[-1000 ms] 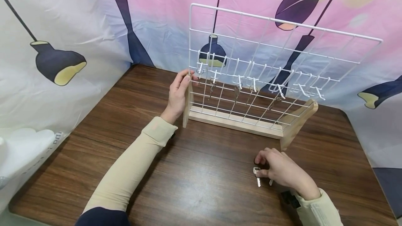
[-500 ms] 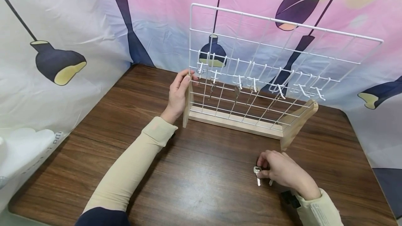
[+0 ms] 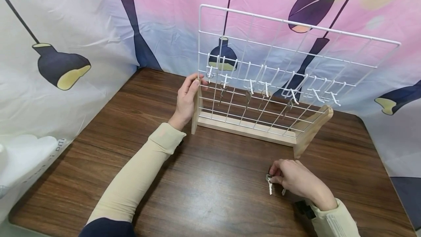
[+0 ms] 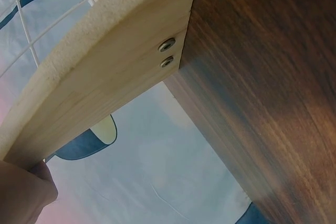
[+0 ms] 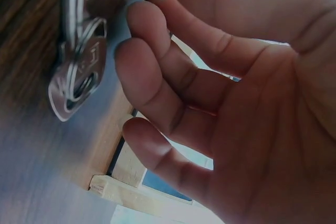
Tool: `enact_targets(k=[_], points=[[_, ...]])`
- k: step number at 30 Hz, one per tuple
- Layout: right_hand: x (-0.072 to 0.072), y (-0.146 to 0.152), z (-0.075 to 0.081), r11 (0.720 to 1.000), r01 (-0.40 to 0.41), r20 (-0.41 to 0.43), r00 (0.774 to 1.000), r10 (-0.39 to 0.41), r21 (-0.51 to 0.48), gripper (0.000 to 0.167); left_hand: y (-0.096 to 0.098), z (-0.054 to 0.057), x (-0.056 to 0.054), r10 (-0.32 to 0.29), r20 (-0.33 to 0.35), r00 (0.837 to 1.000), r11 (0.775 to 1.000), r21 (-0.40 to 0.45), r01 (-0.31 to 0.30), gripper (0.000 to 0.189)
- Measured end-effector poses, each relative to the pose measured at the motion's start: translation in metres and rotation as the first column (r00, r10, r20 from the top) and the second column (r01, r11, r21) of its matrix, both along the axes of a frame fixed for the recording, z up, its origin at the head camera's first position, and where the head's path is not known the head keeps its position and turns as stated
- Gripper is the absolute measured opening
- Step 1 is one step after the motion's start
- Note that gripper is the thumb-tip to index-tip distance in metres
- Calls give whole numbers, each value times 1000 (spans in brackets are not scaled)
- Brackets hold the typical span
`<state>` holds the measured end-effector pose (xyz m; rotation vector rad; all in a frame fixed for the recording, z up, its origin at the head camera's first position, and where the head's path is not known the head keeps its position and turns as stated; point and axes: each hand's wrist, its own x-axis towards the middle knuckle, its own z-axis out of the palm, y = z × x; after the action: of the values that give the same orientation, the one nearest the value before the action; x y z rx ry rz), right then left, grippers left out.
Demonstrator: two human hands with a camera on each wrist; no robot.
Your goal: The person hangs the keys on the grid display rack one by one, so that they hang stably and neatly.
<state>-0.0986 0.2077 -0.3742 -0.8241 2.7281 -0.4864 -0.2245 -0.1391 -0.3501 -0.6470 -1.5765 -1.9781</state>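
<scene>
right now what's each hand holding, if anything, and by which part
Left hand: the wooden side of the rack, by that side's upper end. Right hand: a key, apparently pinched at its head end; exact contact is hidden.

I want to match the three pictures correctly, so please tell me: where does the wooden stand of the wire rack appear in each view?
Head: the wooden stand is right of centre.
Left wrist: its side panel slants from the left edge up to the top edge.
Right wrist: blurred parts low in the picture, partly hidden by the fingers.
Shared landmark: brown tabletop, at right in the left wrist view, at left in the right.
</scene>
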Motion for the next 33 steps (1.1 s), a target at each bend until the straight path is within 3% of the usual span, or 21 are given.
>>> enact_targets(k=[14, 22, 33], points=[[-1, -1, 1, 998, 48, 43, 998, -47, -36, 14, 1, 1, 1, -9, -14, 1000, 1000, 12, 9, 26], [-2, -2, 1, 996, 72, 26, 997, -71, -51, 15, 0, 0, 1, -5, -13, 1000, 1000, -2, 5, 34], [-4, -2, 0, 997, 53, -32, 998, -55, -63, 17, 1, 1, 1, 4, -7, 1000, 1000, -2, -4, 27]])
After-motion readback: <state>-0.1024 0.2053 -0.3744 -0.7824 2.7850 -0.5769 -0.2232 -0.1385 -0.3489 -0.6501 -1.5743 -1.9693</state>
